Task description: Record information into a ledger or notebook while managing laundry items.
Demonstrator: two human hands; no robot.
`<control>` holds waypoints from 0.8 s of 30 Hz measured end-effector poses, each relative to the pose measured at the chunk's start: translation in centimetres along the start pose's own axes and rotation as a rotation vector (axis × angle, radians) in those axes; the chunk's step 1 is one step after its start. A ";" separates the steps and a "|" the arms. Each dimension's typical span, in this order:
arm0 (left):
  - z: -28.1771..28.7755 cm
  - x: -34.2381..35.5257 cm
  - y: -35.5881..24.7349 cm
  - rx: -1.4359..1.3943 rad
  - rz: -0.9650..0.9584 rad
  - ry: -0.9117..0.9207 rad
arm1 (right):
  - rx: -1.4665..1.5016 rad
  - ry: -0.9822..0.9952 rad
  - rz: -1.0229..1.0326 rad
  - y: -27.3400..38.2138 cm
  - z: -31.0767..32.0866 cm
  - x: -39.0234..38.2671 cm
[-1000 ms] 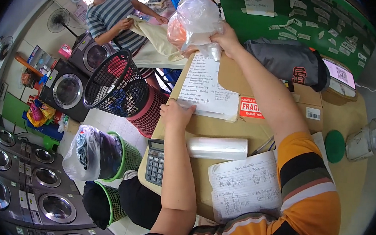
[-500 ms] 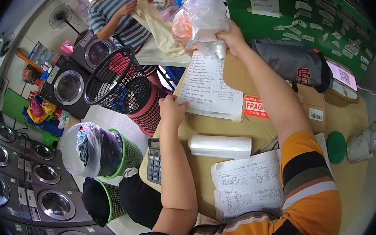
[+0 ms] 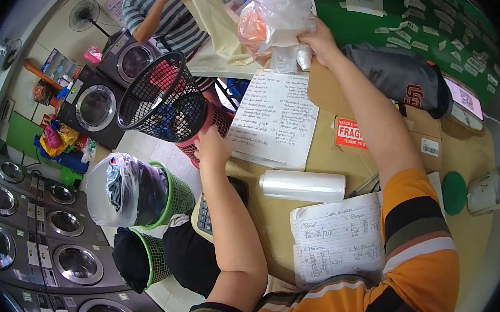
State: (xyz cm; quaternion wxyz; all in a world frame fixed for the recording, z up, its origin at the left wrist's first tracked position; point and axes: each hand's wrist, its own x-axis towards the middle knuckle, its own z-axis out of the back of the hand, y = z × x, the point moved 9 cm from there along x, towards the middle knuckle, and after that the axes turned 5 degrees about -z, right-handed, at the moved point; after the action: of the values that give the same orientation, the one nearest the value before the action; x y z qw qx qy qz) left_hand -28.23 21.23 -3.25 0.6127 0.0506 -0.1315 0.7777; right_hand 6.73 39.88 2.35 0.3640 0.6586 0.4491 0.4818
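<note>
Translucent white-and-orange plastic bag bundle (image 3: 278, 19) is sitting at the far end of the long white handwritten sheet (image 3: 274, 116), overlapping its top edge. The bare right hand (image 3: 322, 45) is reaching in from the sheet's right, its fingers closing on the bundle's side and holding the gathered plastic. The bare left hand (image 3: 214, 146) is hanging just beside the sheet's near-left corner; its fingers are bending partly out of sight, so whether they are gripping anything I cannot tell.

The tan bench (image 3: 274, 217) is ending close along the sheet's left side, with pale tiled floor (image 3: 137, 150) showing beyond that edge. Right of the sheet, a brown cardboard box (image 3: 422, 129) with a red-and-white label is taking up room. On the sheet's near side, a strip of tan surface is separating it from a clear plastic film roll (image 3: 302, 185).

The bundle is looking puffy and crinkled, milky on top, its left side showing orange through the film.

Left of the sheet, a black mesh plastic basket (image 3: 138, 107) is tilting above a pink mesh basket (image 3: 217, 120); dark and red fabric is showing through the black mesh. Nearer and left of the sheet, a green plastic basket (image 3: 179, 194) is holding a translucent bag of dark clothes, and a second green basket (image 3: 159, 261) is holding black cloth.
</note>
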 end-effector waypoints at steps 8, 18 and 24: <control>18.3 -6.7 -10.0 -1.273 -0.407 -0.685 | -0.054 0.009 -0.007 -0.9 1.0 -0.1; 31.0 -24.9 -11.7 -2.400 -1.378 -0.635 | -0.032 0.038 0.036 -0.1 -0.8 -0.3; 30.0 -24.6 -7.8 -2.465 -1.368 -2.005 | -0.101 -0.002 -0.017 0.5 0.4 -0.5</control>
State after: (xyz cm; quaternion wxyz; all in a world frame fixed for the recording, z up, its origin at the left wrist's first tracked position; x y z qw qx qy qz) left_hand -17.17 -8.23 20.79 -0.1670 -0.0573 0.8572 0.4837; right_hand 7.21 39.16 2.57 0.4013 0.6360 0.4293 0.5002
